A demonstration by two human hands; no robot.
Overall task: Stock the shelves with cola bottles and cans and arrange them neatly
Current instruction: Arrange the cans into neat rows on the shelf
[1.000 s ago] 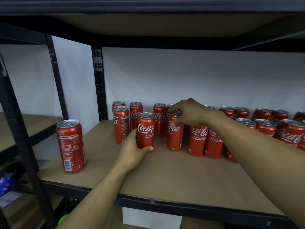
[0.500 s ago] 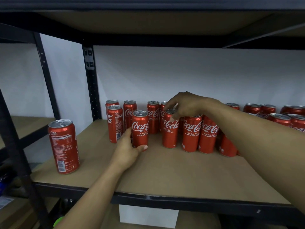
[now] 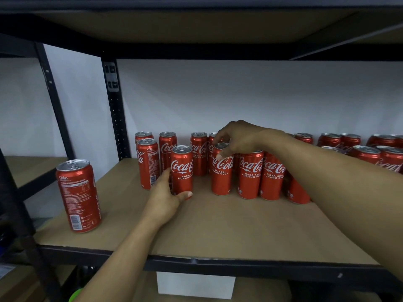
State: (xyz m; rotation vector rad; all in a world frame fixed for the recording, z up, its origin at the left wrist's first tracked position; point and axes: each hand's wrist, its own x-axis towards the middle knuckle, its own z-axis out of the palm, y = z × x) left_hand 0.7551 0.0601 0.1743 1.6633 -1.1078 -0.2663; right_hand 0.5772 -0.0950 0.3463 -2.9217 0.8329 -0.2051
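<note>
Two hands work 2 cans on a brown-board shelf (image 3: pixel 218 232) w/ black metal edge, mid-frame. The left hand (image 3: pixel 165 199), lower centre, grips the near can (image 3: pixel 182 171) round its base, thumb across the front. That can stands upright on the board, just fwd of the back cans. The right hand (image 3: pixel 239 138), centre frame, comes in from the right & pinches the top of the row-end can (image 3: pixel 221 173), thumb tip on its upper front, fingers curled over the lid.

Count: 1 lone can (image 3: pixel 78 196) stands upright at left, near the shelf's front corner and well apart from the rest. The centre cluster (image 3: pixel 198 155) has 10 cans incl. the 2 held, one partly hidden behind the forearm. The right group (image 3: pixel 366 154), past the arm, shows at least 6 tops & runs off the frame edge, so exact no. can't be told. All are red w/ white Coca-Cola script.

Behind is a white wall (image 3: pixel 239 94). A black perforated upright (image 3: pixel 115 118) is at upper left, an upper shelf board (image 3: pixel 174 25) runs along the top, a second shelf (image 3: pixel 28 168) sits at far left & a white box (image 3: pixel 196 284) is at bottom centre.
</note>
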